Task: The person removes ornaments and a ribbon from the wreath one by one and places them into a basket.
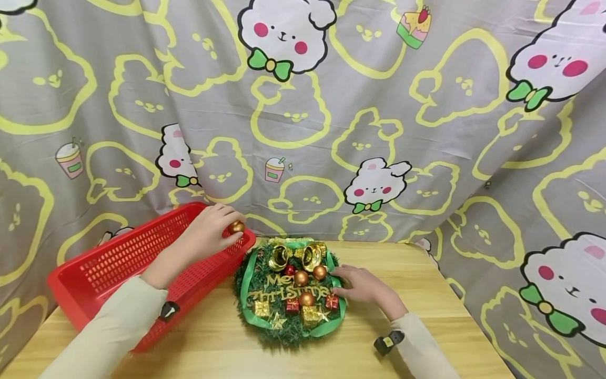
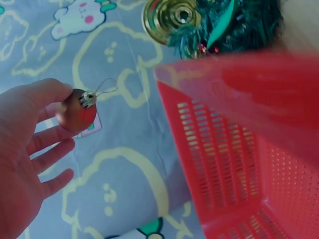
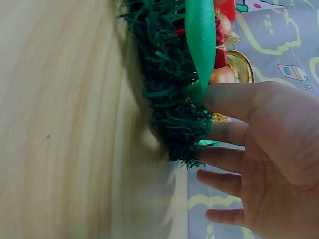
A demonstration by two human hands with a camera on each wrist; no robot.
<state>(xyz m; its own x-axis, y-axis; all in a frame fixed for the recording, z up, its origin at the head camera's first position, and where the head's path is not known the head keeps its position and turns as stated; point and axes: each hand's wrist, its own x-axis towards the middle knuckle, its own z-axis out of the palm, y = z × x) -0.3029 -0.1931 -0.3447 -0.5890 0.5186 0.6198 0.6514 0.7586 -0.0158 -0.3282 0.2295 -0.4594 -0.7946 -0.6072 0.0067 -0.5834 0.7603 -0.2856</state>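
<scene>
Nearest us, the wreath (image 1: 283, 335) is sitting on the table (image 1: 213, 350), gold star (image 1: 276, 320) at its near end. Left of the wreath, the red basket (image 1: 128, 266) is standing close by; a forearm bump could be shoving it into the greenery.

On the wreath's right side our right hand (image 1: 362, 287) is resting with fingers extended, touching the edge and ribbon (image 3: 201, 45), gripping nothing. We're steadying weakly at best: pushing hard could be sliding the wreath, and a thumb catching under that ribbon could be peeling it.

Mid-wreath, three copper baubles (image 1: 301, 278) are lying around the lettering (image 1: 265, 296). We can't tell how they're attached; if they're loose, one nudge could be rolling them off.

At the wreath's far left, our left hand (image 1: 210, 229) is pinching the held bauble (image 1: 236, 227) between thumb and fingers. Smooth, round, little contact: we're risking a slip and a drop. Its loop (image 2: 106, 80) is sticking out free and could be snagging on greenery.

Across the wreath's far end, two gold bells (image 1: 310, 256) are facing us; a careless reach could be knocking them. Behind the wreath, the curtain (image 1: 303, 134) is hanging.
</scene>
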